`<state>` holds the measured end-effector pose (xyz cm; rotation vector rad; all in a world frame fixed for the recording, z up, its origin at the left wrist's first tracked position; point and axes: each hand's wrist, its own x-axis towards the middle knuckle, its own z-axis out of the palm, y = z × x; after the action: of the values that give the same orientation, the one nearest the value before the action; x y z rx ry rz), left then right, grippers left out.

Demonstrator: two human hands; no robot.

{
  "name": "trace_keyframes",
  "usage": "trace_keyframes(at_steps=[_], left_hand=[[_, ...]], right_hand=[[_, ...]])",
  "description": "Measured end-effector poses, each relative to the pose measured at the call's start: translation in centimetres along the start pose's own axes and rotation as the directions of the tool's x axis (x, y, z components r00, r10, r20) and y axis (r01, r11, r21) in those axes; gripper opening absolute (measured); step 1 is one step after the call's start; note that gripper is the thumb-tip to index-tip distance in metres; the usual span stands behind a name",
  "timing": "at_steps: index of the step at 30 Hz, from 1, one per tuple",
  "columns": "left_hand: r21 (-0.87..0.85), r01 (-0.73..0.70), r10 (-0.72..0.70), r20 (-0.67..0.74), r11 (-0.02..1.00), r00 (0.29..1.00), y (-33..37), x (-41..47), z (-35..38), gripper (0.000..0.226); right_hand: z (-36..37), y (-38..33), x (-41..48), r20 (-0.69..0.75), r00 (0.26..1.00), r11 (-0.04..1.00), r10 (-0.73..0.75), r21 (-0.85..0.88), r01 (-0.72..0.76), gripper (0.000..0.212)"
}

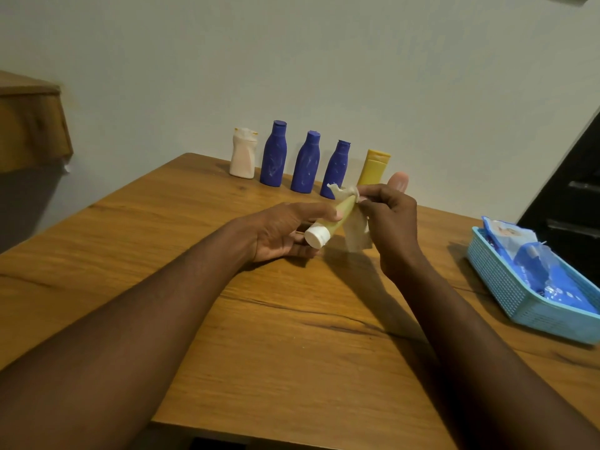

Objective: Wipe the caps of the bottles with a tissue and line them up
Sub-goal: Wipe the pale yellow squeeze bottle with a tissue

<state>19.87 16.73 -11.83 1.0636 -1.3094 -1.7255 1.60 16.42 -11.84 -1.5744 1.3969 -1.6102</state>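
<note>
My left hand point(285, 228) grips a pale yellow-green tube point(337, 216) above the table, its white cap point(315, 236) pointing toward me. My right hand point(389, 219) pinches a crumpled white tissue point(355, 228) against the tube's far end. Along the wall stands a row: a white bottle point(243, 154), three blue bottles point(273, 154) point(306, 162) point(336, 167) and a yellow bottle point(373, 167). A pinkish rounded object point(398, 180) shows just behind my right hand.
The wooden table point(259, 336) runs to a front edge near me. A light blue basket point(519, 297) with blue and white packets sits at the right edge. A wooden shelf point(32, 125) juts out at left. A dark door is at far right.
</note>
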Motion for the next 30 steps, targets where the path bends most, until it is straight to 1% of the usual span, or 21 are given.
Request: trace_keyframes(at_steps=[3,6,9,14,17,19,22,25,28,30], left_hand=[[-0.006,-0.010,0.010,0.002,1.000,1.000,-0.1,0.0,-0.1,0.048],[-0.016,-0.060,0.061,0.017,0.998,0.998,-0.2,0.0,0.0,0.038],[-0.051,-0.093,0.093,0.009,0.994,0.996,-0.2,0.0,0.2,0.035],[0.020,-0.122,0.123,-0.059,0.992,0.991,-0.1,0.3,0.0,0.050],[0.035,-0.141,0.143,-0.088,0.989,0.986,-0.2,0.5,0.2,0.038],[0.024,-0.165,0.167,-0.109,0.986,0.980,-0.3,0.7,0.2,0.034],[0.016,-0.216,0.216,-0.155,0.976,0.964,-0.5,1.1,-0.1,0.047],[0.005,-0.228,0.224,-0.203,0.974,0.953,-0.3,1.2,-0.3,0.054],[-0.029,-0.235,0.222,-0.232,0.972,0.947,-0.3,1.3,-0.3,0.065],[-0.035,-0.231,0.218,-0.222,0.972,0.950,-0.3,1.3,-0.3,0.069]], right_hand=[[-0.1,-0.1,0.0,0.049,0.994,0.988,0.097,0.115,-0.102,0.025],[-0.1,-0.1,-0.2,0.104,0.976,0.956,0.193,0.205,-0.211,0.025],[0.3,-0.1,-0.7,0.178,0.959,0.935,0.222,0.239,-0.260,0.025],[0.6,-0.2,-0.9,0.209,0.954,0.935,0.213,0.239,-0.261,0.023],[0.6,-0.3,-0.9,0.210,0.954,0.937,0.214,0.233,-0.262,0.021],[0.7,-0.3,-1.0,0.224,0.950,0.937,0.217,0.226,-0.267,0.020],[1.0,-0.3,-1.2,0.245,0.946,0.946,0.211,0.192,-0.260,0.019],[1.3,-0.5,-1.4,0.253,0.952,0.954,0.174,0.195,-0.226,0.018],[1.4,-0.8,-1.5,0.233,0.967,0.961,0.109,0.223,-0.162,0.017],[1.5,-0.8,-1.5,0.188,0.981,0.971,0.053,0.218,-0.094,0.015]])
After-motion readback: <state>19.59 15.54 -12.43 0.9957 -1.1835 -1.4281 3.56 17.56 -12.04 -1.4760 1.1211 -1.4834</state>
